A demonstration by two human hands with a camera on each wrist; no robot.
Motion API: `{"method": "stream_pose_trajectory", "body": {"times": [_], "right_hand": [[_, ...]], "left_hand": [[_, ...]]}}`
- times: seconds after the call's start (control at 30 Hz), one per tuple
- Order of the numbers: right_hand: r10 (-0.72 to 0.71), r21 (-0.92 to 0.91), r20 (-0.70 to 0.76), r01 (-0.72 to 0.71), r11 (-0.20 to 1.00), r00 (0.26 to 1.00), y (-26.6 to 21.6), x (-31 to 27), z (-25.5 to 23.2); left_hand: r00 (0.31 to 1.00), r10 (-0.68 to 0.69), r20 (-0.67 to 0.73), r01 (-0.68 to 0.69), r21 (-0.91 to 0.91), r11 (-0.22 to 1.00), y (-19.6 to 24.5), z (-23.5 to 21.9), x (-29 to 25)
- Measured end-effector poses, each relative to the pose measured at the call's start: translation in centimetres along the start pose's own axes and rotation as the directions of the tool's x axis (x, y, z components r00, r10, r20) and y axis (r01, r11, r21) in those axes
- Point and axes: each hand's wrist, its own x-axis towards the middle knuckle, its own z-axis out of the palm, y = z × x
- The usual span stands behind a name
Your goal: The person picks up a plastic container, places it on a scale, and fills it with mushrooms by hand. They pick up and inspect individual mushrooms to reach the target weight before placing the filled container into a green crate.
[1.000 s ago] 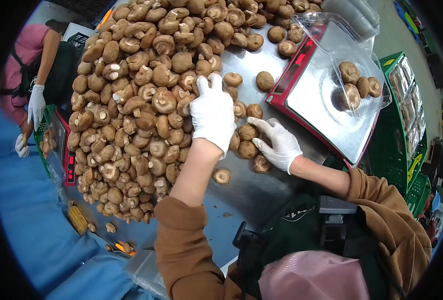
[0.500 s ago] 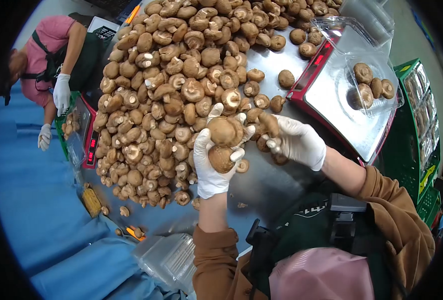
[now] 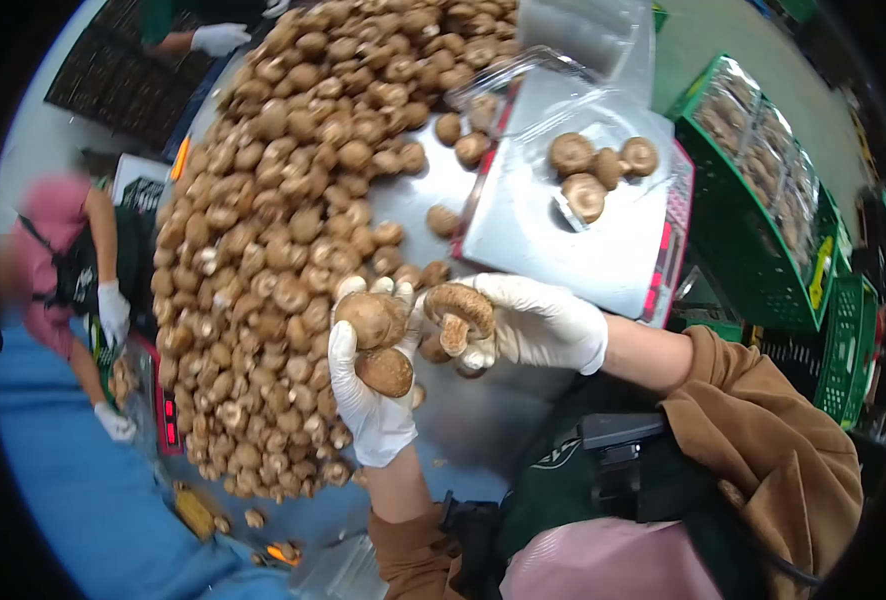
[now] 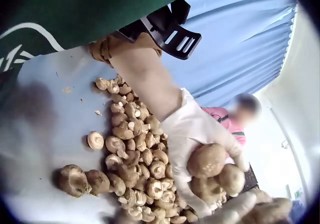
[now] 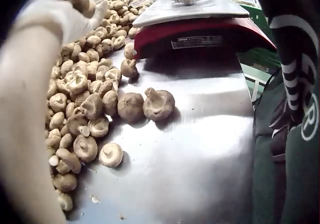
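My gloved left hand (image 3: 371, 418) cradles shiitake mushrooms against its palm and fingers. A larger mushroom (image 3: 371, 318) sits above a darker one (image 3: 385, 372), and the left wrist view shows smaller caps bunched beside them. Close by on the right, my gloved right hand (image 3: 553, 322) pinches one shiitake (image 3: 458, 312), its stem and gills turned toward the head camera. The right wrist view catches the right hand (image 5: 55, 16) raised at upper left, caps at its fingers. Both hands are above the metal table, at the right edge of a large shiitake pile (image 3: 263, 310).
Beyond my right hand is a red scale with a metal plate (image 3: 533, 235), bearing an open clear tray with several mushrooms (image 3: 583, 198). Green crates (image 3: 763, 210) with packed trays stand at right. A person in pink (image 3: 58, 230) works at far left. Loose shiitake (image 5: 111, 155) dot the table.
My left hand left the pile and turned up, holding mushrooms. My right hand has picked one up from the table and turned its stem into view. The head view has shifted.
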Motion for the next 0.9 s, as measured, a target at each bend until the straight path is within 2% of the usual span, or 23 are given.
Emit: {"method": "stream_pose_trajectory", "body": {"times": [0.03,0.07,0.1,0.17,0.2,0.23,0.27,0.3,0.33,0.37,0.4,0.43,0.5,0.57,0.6,0.67,0.7,0.73,0.77,0.8,0.83,0.87,0.9], "right_hand": [[-0.136,-0.147,-0.083,0.123,0.981,0.987,-1.6,-1.1,1.2],[-0.231,-0.454,-0.074,0.173,0.874,0.970,-4.2,-2.3,1.6],[-0.309,-0.713,-0.037,0.191,0.675,0.950,-7.1,-3.8,1.4],[-0.689,-0.995,0.005,0.075,0.072,0.725,-11.1,-6.2,0.4],[-0.736,-0.987,-0.024,0.099,0.123,0.677,-12.6,-7.1,0.1],[-0.775,-0.977,-0.055,0.128,0.173,0.630,-13.9,-7.7,-0.3],[-0.787,-0.985,-0.061,0.090,0.146,0.614,-15.2,-8.1,-1.3],[-0.797,-0.991,-0.066,0.053,0.122,0.601,-16.5,-8.4,-2.5],[-0.781,-0.999,-0.050,-0.048,0.026,0.623,-17.6,-8.6,-3.7],[-0.761,-0.988,-0.033,-0.136,-0.073,0.648,-18.5,-8.6,-4.9],[-0.727,-0.861,0.137,-0.282,-0.423,0.672,-19.1,-8.5,-5.8],[-0.706,-0.684,0.179,-0.430,-0.590,0.685,-19.0,-8.3,-7.1],[-0.662,-0.669,0.182,-0.402,-0.626,0.728,-18.7,-8.1,-9.3],[-0.733,-0.734,0.155,-0.419,-0.534,0.663,-18.3,-8.1,-11.0],[-0.736,-0.766,0.191,-0.371,-0.526,0.649,-18.0,-8.1,-10.7],[-0.740,-0.813,0.273,-0.263,-0.519,0.615,-18.1,-8.2,-10.6],[-0.776,-0.894,0.248,-0.170,-0.414,0.580,-17.8,-8.0,-9.8],[-0.806,-0.938,0.193,-0.135,-0.318,0.560,-17.8,-8.0,-9.4],[-0.830,-0.971,0.132,-0.100,-0.220,0.542,-17.8,-8.1,-8.9],[-0.854,-0.987,0.092,-0.067,-0.147,0.512,-17.2,-8.1,-7.5],[-0.874,-0.977,0.111,-0.107,-0.182,0.472,-16.8,-8.2,-6.5],[-0.881,-0.962,0.176,-0.114,-0.249,0.439,-16.1,-8.2,-5.3],[-0.883,-0.941,0.241,-0.125,-0.314,0.404,-15.1,-8.0,-4.0]], "left_hand": [[0.999,0.020,0.032,-0.024,0.151,0.988,-0.4,2.3,0.3],[0.996,0.040,0.074,-0.061,0.305,0.950,-1.0,4.9,0.6],[0.991,0.063,0.116,-0.109,0.450,0.887,-1.8,7.4,1.0],[0.977,0.062,0.204,-0.181,0.644,0.743,-4.2,11.6,2.1],[0.945,0.099,0.312,-0.307,0.741,0.597,-5.7,13.0,3.3],[0.829,0.125,0.545,-0.512,0.651,0.560,-7.5,14.0,4.7],[0.700,0.182,0.690,-0.709,0.643,0.291,-9.2,14.8,6.2],[0.640,0.178,0.748,-0.765,0.597,0.242,-11.3,15.2,7.8],[0.651,0.130,0.748,-0.758,0.627,0.180,-12.9,15.5,8.6],[0.653,-0.005,0.758,-0.756,0.651,-0.075,-14.2,15.4,9.8],[0.655,-0.056,0.753,-0.714,0.593,-0.372,-15.7,14.9,10.0],[0.652,-0.087,0.753,-0.673,0.522,-0.524,-16.9,14.1,9.9],[0.688,-0.141,0.712,-0.671,0.549,-0.498,-17.9,14.1,9.8],[0.645,-0.115,0.756,-0.725,0.556,-0.406,-17.7,13.4,9.8],[0.623,-0.081,0.778,-0.763,0.582,-0.282,-17.1,13.4,9.7],[0.559,0.156,0.815,-0.797,0.579,-0.174,-16.0,12.8,9.4],[0.535,0.247,0.808,-0.817,0.569,-0.091,-14.9,12.3,9.5],[0.497,0.312,0.810,-0.834,0.545,-0.087,-13.1,11.6,9.6],[0.530,0.353,0.771,-0.788,0.602,-0.132,-11.7,10.1,9.4],[0.597,0.306,0.742,-0.717,0.664,-0.212,-9.0,9.1,8.7],[0.574,0.440,0.690,-0.614,0.719,-0.326,-8.4,5.6,9.7],[0.609,0.491,0.623,-0.441,0.781,-0.443,-7.0,3.1,9.5],[0.655,0.526,0.542,-0.299,0.826,-0.478,-5.3,0.8,8.8]]}}
